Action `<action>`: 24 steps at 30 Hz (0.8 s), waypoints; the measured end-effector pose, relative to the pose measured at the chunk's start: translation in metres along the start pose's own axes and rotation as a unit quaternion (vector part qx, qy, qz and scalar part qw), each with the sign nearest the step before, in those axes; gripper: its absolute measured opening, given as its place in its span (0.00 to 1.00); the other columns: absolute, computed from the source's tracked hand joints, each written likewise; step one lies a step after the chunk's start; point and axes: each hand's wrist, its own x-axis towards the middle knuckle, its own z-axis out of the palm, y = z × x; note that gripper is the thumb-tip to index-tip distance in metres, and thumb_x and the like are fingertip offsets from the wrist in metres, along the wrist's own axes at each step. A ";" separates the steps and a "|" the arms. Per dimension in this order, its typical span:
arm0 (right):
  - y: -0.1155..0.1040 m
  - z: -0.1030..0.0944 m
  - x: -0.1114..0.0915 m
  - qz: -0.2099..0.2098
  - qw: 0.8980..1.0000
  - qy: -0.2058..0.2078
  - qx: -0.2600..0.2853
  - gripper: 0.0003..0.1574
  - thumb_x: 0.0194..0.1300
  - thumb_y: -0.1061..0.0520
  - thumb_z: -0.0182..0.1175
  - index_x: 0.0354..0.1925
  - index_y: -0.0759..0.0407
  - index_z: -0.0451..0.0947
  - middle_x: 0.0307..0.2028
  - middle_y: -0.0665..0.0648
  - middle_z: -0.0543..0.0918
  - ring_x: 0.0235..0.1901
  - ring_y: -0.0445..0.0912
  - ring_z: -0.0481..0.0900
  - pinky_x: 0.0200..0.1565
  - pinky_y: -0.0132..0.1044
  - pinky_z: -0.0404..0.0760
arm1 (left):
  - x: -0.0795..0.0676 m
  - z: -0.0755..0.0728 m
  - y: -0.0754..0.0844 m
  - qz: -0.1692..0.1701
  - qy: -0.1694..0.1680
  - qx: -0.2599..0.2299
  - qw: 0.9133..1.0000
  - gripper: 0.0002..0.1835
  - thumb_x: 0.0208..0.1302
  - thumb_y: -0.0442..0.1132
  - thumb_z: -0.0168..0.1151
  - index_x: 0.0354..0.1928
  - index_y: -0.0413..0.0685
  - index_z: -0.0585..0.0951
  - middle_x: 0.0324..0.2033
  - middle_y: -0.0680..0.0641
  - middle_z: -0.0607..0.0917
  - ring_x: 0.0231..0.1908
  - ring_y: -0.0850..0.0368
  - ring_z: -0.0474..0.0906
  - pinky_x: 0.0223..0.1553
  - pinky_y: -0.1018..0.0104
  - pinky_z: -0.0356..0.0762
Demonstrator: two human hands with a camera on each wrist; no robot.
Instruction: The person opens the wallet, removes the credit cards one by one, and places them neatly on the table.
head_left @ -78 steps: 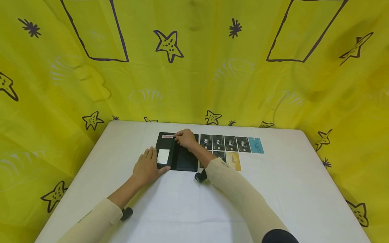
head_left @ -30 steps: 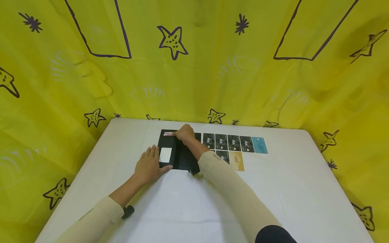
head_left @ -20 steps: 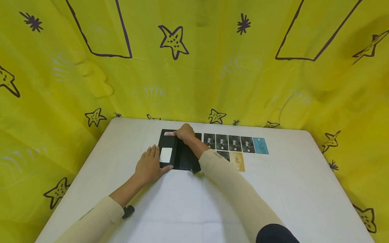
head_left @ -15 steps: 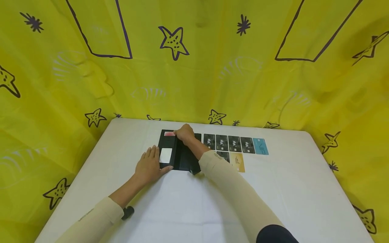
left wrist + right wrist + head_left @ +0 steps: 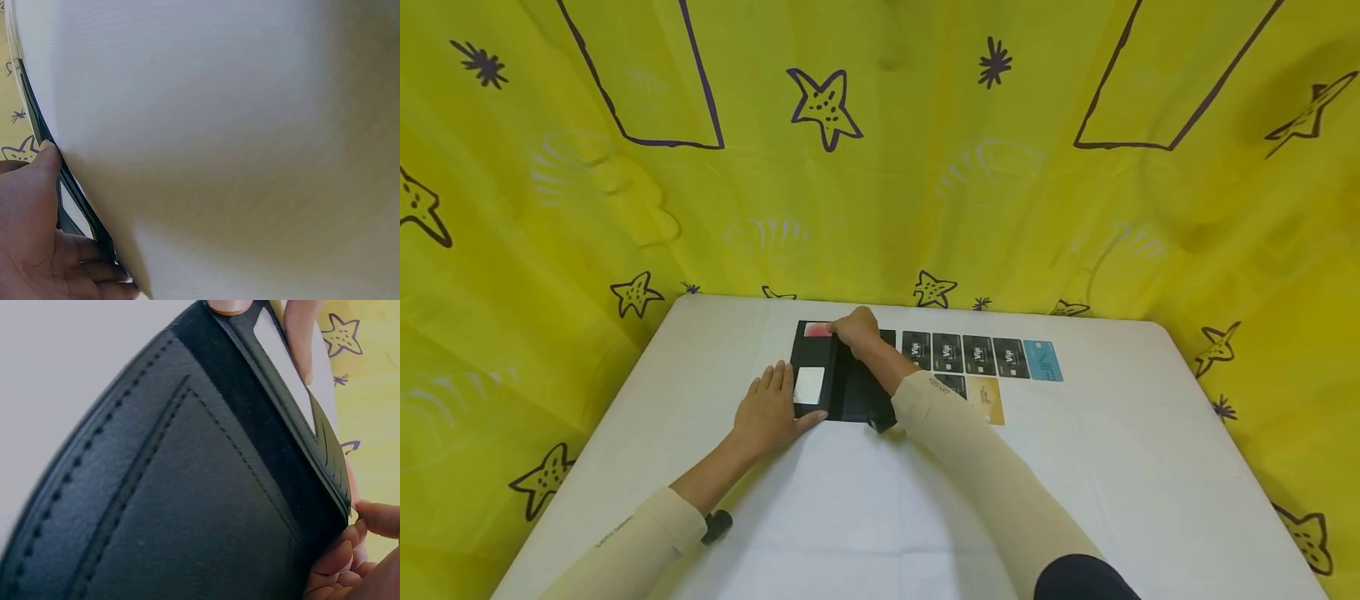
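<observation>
A black bifold wallet (image 5: 853,392) lies spread open on the table, with a white rectangle (image 5: 808,385) on the lower part of its left panel. At the top of that panel shows a pinkish-red card (image 5: 817,330). My right hand (image 5: 856,327) pinches at the right end of this card; the right wrist view has its thumb and fingers at the wallet's corner, the red just behind them. With fingers extended, my left hand (image 5: 767,411) rests along the wallet's left edge, thumb (image 5: 47,159) at the near edge. My right forearm covers part of the right panel.
Right of the wallet runs a row of black Vip cards (image 5: 947,352) ending in a blue card (image 5: 1042,361). Below them lie a gold card (image 5: 986,400) and a partly hidden black one. A yellow patterned curtain (image 5: 880,208) hangs behind the white table (image 5: 1112,467).
My right hand has shifted slightly at the wallet's top, turning knuckles up. The card there, first white with red stripes, now shows as a larger pinkish-red patch. My left hand stays in place.
</observation>
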 end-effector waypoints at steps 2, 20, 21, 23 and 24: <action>-0.001 0.000 0.001 -0.001 1.000 0.006 0.013 0.27 0.67 0.56 0.73 0.55 0.74 0.78 0.47 0.64 0.83 0.44 0.53 0.80 0.51 0.47 0.85 | 0.000 0.000 0.000 0.001 -0.002 0.000 1.000 0.58 0.68 0.68 0.64 0.77 0.22 0.57 0.75 0.24 0.62 0.76 0.28 0.58 0.75 0.39 0.57; 0.000 0.004 0.003 -0.051 0.993 0.035 0.101 0.10 0.72 0.61 0.66 0.37 0.68 0.89 0.41 0.58 0.87 0.44 0.50 0.81 0.48 0.44 0.84 | -0.001 -0.001 0.001 0.000 -0.002 0.015 1.000 0.56 0.69 0.67 0.63 0.76 0.22 0.59 0.75 0.24 0.63 0.75 0.29 0.60 0.75 0.40 0.59; 0.000 0.004 0.003 -0.053 0.993 0.038 0.100 0.10 0.72 0.61 0.66 0.36 0.68 0.88 0.39 0.57 0.87 0.42 0.49 0.80 0.46 0.43 0.84 | -0.001 -0.001 0.002 0.000 -0.002 0.015 1.000 0.57 0.69 0.67 0.63 0.76 0.22 0.59 0.75 0.25 0.63 0.75 0.29 0.59 0.75 0.40 0.59; 0.001 0.004 0.002 -0.057 0.992 0.043 0.100 0.10 0.71 0.61 0.67 0.33 0.68 0.87 0.37 0.57 0.86 0.39 0.48 0.79 0.42 0.42 0.82 | -0.002 -0.001 0.002 0.000 -0.002 0.014 1.000 0.57 0.69 0.67 0.63 0.76 0.22 0.59 0.75 0.24 0.63 0.75 0.29 0.59 0.75 0.40 0.59; 0.001 0.004 0.002 -0.060 0.992 0.046 0.101 0.09 0.70 0.62 0.68 0.34 0.67 0.88 0.37 0.57 0.86 0.39 0.48 0.79 0.41 0.41 0.82 | -0.002 -0.001 0.002 0.000 -0.002 0.012 1.000 0.57 0.69 0.67 0.64 0.76 0.22 0.59 0.75 0.24 0.63 0.75 0.29 0.59 0.75 0.40 0.58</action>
